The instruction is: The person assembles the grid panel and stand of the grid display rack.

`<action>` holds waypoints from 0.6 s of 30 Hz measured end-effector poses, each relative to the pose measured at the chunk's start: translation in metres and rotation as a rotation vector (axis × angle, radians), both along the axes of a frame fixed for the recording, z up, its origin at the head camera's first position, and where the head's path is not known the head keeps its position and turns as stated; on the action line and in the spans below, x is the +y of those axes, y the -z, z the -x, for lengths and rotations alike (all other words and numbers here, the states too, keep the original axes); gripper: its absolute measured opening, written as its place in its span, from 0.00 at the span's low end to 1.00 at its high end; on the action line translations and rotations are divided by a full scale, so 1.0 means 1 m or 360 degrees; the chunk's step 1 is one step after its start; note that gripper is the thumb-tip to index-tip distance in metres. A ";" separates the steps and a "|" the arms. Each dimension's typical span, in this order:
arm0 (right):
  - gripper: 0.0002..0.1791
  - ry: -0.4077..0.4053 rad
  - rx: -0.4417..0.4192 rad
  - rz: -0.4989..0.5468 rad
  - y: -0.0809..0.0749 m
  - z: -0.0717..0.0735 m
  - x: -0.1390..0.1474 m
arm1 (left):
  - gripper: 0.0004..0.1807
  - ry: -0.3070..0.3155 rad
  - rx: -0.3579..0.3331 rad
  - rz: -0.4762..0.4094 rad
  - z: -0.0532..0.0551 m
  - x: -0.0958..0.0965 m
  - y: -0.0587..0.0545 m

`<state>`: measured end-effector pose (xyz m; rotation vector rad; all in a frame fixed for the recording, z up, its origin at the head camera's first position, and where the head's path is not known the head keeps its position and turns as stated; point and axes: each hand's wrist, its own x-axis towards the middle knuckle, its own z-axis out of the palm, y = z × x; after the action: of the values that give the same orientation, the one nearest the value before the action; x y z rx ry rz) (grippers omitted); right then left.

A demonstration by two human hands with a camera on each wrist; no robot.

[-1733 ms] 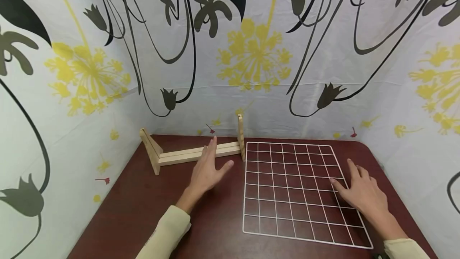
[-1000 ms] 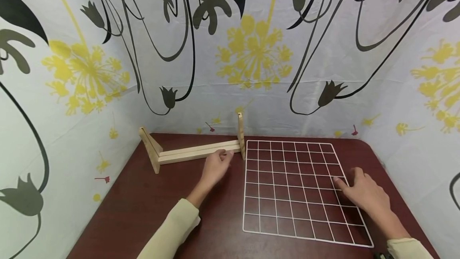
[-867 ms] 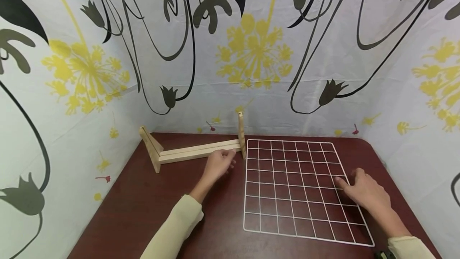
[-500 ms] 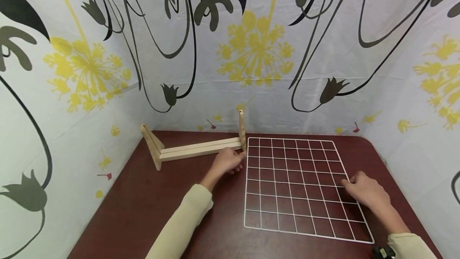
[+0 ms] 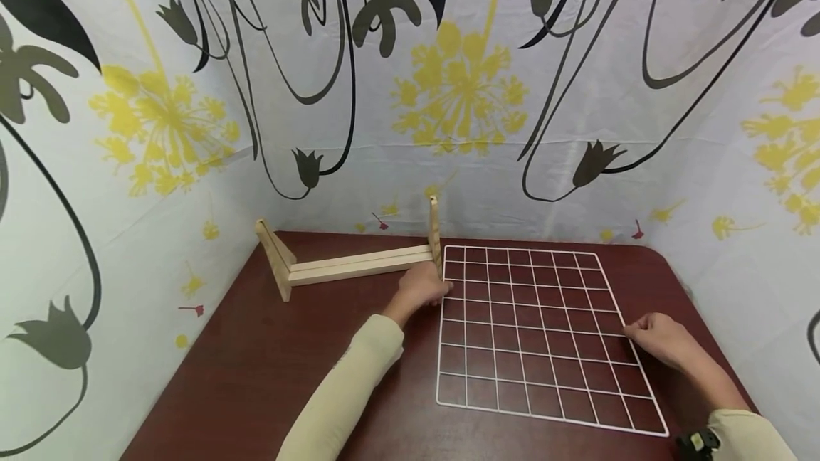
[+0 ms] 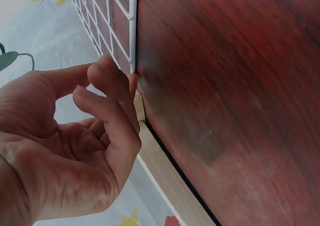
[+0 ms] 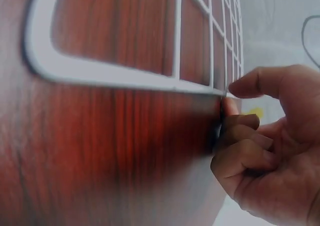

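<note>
A white wire grid panel (image 5: 542,329) lies on the dark red-brown table. On its left side, my left hand (image 5: 423,284) pinches the edge wire near the back, close beside the wooden stand's right end piece. Its other fingers are curled in the left wrist view, where the fingertips meet the grid's edge. My right hand (image 5: 663,336) pinches the right edge wire about midway along. In the right wrist view, the thumb is above the wire and the index finger below it, with the remaining fingers (image 7: 242,156) curled in.
A pale wooden stand (image 5: 361,267), two upright end pieces joined by a crossbar, stands at the back left. Its right end piece (image 5: 435,233) is close to the grid's back left corner. Flower-printed white cloth (image 5: 474,183) rises behind and beside the table (image 5: 269,375).
My left hand has moved right along the stand's crossbar to the grid's left edge. My right hand has drawn slightly back and closed its fingers on the right edge. Grid and stand keep their places.
</note>
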<state>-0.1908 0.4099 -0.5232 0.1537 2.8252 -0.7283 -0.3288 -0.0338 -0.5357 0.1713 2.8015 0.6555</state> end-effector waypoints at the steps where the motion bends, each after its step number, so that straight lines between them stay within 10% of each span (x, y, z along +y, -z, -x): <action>1: 0.19 -0.0012 0.0000 -0.0003 0.001 0.000 0.001 | 0.24 0.0010 0.0011 0.0031 0.008 0.000 0.012; 4: 0.19 -0.0034 0.0001 -0.0018 0.002 0.001 0.000 | 0.19 0.0044 0.0036 0.0112 0.029 -0.002 0.043; 9: 0.18 -0.0069 0.0061 -0.0039 0.001 0.005 -0.002 | 0.14 0.0048 -0.0010 0.0188 0.032 -0.001 0.044; 18: 0.21 -0.0084 0.0049 -0.0080 0.003 0.009 0.002 | 0.09 -0.0069 0.0044 0.0433 -0.022 0.020 -0.023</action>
<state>-0.2001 0.4122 -0.5258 0.0768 2.8664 -0.6542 -0.3071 -0.0137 -0.5129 0.0676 2.8911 0.2770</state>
